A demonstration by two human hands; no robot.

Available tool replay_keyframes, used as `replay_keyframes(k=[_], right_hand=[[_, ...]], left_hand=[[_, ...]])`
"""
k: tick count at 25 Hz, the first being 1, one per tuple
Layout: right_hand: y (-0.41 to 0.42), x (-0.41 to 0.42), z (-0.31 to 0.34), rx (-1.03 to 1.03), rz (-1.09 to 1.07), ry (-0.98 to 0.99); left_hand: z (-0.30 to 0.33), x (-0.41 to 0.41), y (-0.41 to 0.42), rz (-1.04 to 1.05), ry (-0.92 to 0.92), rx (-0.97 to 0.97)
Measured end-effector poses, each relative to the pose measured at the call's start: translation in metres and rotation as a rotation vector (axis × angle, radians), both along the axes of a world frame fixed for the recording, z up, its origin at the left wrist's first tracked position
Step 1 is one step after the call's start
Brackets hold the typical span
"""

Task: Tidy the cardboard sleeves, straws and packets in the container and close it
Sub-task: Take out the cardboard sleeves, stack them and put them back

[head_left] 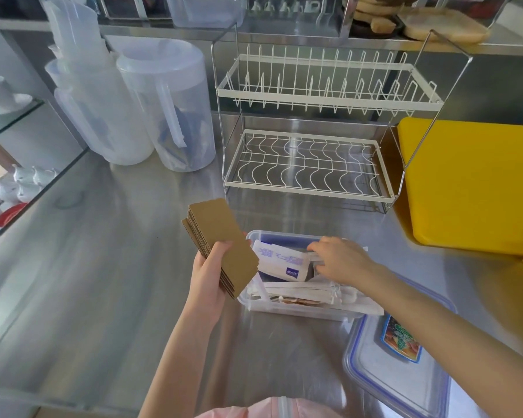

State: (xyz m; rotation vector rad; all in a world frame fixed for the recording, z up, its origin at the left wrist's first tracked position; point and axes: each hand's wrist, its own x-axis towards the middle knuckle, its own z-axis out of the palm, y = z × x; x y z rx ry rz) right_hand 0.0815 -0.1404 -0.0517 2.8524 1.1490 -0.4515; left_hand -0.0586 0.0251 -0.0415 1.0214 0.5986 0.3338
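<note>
Left hand [207, 274] grips sleeves [221, 245]; right hand [341, 259] touches packets [280, 260].

2 bare forearms reach in from the bottom edge, with no sleeves, watch or rings visible on them. The left hand [207, 268] and right hand [341, 260] are ungloved. At the bottom edge a pale pink garment [254, 410] shows, crossed by 1 whitish strip.

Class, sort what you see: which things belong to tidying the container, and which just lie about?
Job: cardboard sleeves, packets, straws, container, lid.
Lying about: dish rack, jugs, yellow board.
</note>
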Motion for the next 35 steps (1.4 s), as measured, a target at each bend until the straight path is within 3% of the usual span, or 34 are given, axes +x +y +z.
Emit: replay_keyframes(k=[7, 14, 17, 21, 25, 30, 35], right_hand=[[-0.002, 0.002, -0.015, -0.129, -0.025, -0.173], [-0.026, 0.001, 0.019, 0.283, -0.097, -0.127], [-0.021, -0.018, 0.027, 0.399, 0.007, 0.027], [-0.011, -0.041, 0.012, 0.206, 0.129, 0.148], [-0.002, -0.023, 0.012, 0.44, -0.063, 0.195], [0.015, -0.016, -0.008, 0.241, -0.138, 0.141], [0.013, -0.003, -0.01, 0.351, -0.19, 0.315]], left_hand=[[0.002, 0.001, -0.002, -0.001, 0.035, -0.007], [0.003, 0.002, 0.0, -0.002, 0.014, -0.031], [0.003, 0.001, 0.002, 0.001, 0.015, -0.021], [0.005, -0.003, 0.003, 0.02, 0.032, -0.016], [0.003, -0.005, 0.004, 0.033, 0.052, -0.037], [0.001, -0.004, 0.003, 0.02, 0.05, -0.03], [0.0, -0.002, 0.003, 0.0, 0.033, -0.016]])
